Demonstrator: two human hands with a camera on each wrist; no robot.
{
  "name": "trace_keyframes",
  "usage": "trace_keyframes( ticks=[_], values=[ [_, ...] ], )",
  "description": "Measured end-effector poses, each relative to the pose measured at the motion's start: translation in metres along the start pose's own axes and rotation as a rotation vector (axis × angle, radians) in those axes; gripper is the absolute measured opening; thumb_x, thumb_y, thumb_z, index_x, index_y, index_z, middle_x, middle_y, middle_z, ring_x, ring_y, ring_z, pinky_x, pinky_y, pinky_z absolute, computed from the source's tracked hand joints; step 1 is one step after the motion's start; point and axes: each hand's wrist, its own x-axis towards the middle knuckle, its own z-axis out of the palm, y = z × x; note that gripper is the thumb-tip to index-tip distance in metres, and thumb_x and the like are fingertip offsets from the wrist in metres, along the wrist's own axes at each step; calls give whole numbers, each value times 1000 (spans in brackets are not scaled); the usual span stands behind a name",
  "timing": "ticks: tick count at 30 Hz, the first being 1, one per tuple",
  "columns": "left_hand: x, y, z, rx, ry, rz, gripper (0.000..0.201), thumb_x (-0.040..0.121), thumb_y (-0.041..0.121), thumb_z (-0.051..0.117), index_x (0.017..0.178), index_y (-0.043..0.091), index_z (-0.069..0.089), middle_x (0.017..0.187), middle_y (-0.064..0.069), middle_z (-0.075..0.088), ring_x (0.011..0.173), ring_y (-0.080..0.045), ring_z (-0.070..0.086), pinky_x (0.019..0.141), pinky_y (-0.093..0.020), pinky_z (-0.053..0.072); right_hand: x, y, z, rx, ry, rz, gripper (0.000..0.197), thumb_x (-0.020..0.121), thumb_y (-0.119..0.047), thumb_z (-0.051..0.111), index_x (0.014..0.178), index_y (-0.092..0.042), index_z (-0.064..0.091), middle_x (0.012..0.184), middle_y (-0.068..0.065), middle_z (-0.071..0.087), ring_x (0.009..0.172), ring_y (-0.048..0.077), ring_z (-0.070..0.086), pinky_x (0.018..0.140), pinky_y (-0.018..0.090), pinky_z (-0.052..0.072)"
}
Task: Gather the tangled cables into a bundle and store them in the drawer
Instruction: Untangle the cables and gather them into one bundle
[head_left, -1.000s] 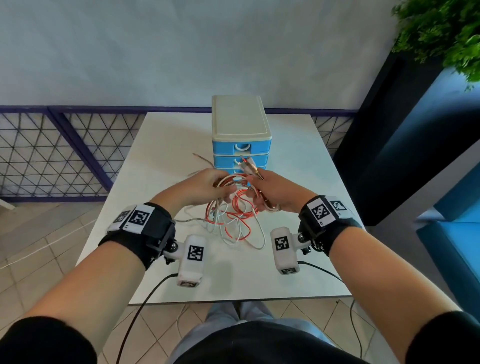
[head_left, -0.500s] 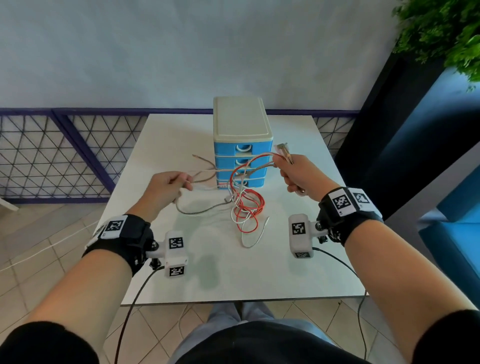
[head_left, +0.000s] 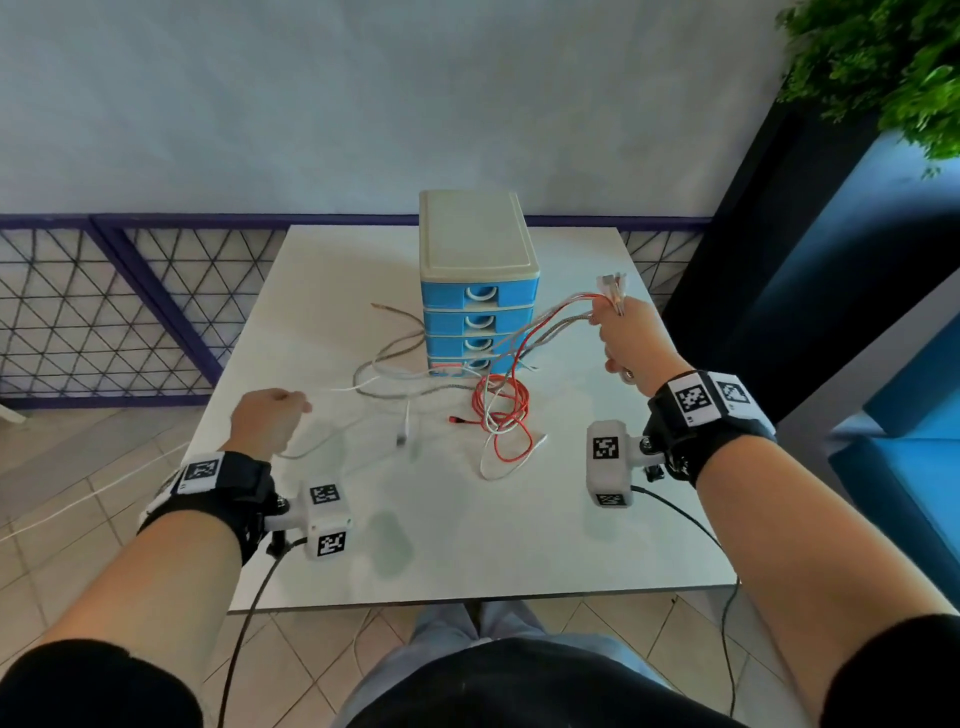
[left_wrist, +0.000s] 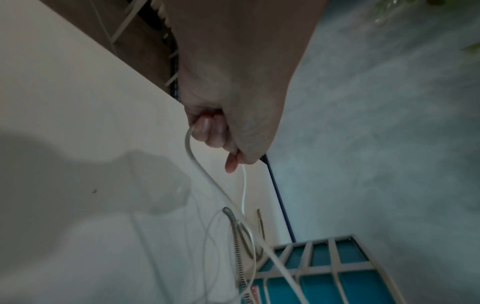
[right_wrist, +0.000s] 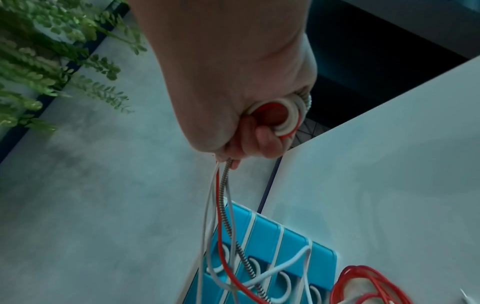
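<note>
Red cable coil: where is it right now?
In the head view the red cable coil lies on the white table, just in front of the blue drawer unit and right of centre; its strand rises to the raised right hand.

White table (head_left: 519, 545), seen from its near edge. A blue drawer unit (head_left: 478, 312) stands toward the far side. Tangled cables (head_left: 498, 410) lie before it.

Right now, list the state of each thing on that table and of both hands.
drawer unit: upright, all four drawers shut.
red cable: tangled on table, one end in right hand.
white cable: gripped by left hand.
left hand: fist round white cable.
right hand: raised, gripping cable ends.
</note>
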Motion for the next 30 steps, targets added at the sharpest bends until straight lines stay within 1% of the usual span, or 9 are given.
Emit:
trace_keyframes(
  ticks=[7, 9, 11, 14, 17, 20, 22, 27, 30],
  values=[
    [-8, 1, 30, 146, -217, 26, 20, 84, 13, 54, 74, 0, 64, 61, -11, 51, 48, -25, 41, 49, -26, 34, -8, -11, 17, 43, -99, -11, 30, 97, -36, 40, 77, -17, 52, 61, 2, 41, 42, 16, 37, 42, 21, 26],
    [-10, 8, 40, 345, -221, 117, 25, 82, 24, 52, 76, 1, 61, 77, -17, 57, 68, -32, 53, 60, -30, 41, -12, -15, 19, 102, -191, -39, 29, 98, -34, 43, 78, -15, 54, 61, 1, 39, 44, 14, 34, 44, 24, 28],
    [-14, 23, 51, 489, -156, 296, 41, 85, 33, 50, 105, -1, 59, 105, -22, 56, 101, -37, 55, 82, -34, 45, -17, -20, 21, 73, -307, -98, 30, 99, -36, 43, 83, -14, 57, 61, 0, 40, 45, 12, 34, 45, 26, 30],
    [-39, 68, 67, 106, -126, 642, 33, 97, 27, 45, 120, 7, 58, 122, -15, 55, 118, -22, 49, 99, -25, 34, -28, -28, 26, 112, -526, -126, 30, 102, -32, 41, 95, -7, 57, 60, -2, 35, 43, 8, 32, 42, 21, 34],
    [-69, 120, 71, -102, -398, 674, 43, 98, 47, 32, 117, 21, 60, 123, 1, 60, 116, -8, 52, 104, -26, 35, -37, -36, 31, 220, -738, -111, 23, 103, -25, 41, 96, -7, 53, 62, -3, 34, 44, 6, 31, 46, 19, 41],
    [-77, 138, 70, -60, -746, 521, 64, 89, 65, 27, 97, 12, 63, 88, -3, 68, 81, -13, 65, 91, -32, 45, -40, -37, 31, 311, -847, -82, 18, 102, -20, 43, 87, -12, 47, 63, -2, 37, 50, 8, 34, 55, 23, 43],
    [-78, 138, 69, -159, -838, 428, 52, 87, 60, 37, 79, 11, 53, 59, 1, 47, 49, -12, 45, 68, -32, 47, -39, -34, 27, 341, -906, -70, 16, 101, -16, 44, 87, -12, 48, 65, -1, 42, 53, 9, 39, 57, 23, 42],
    [-71, 137, 71, -247, -789, 450, 39, 95, 48, 39, 73, 16, 45, 50, 10, 31, 41, -6, 24, 40, -18, 24, -37, -26, 25, 347, -978, -43, 17, 100, -14, 45, 98, -4, 59, 79, 7, 66, 67, 16, 66, 63, 27, 57],
    [-71, 133, 69, -201, -823, 474, 36, 97, 43, 40, 79, 14, 52, 54, 4, 34, 40, -7, 29, 39, -16, 26, -38, -28, 27, 285, -859, -95, 21, 102, -17, 42, 89, -8, 56, 63, -1, 59, 48, 8, 54, 50, 21, 49]
  ],
)
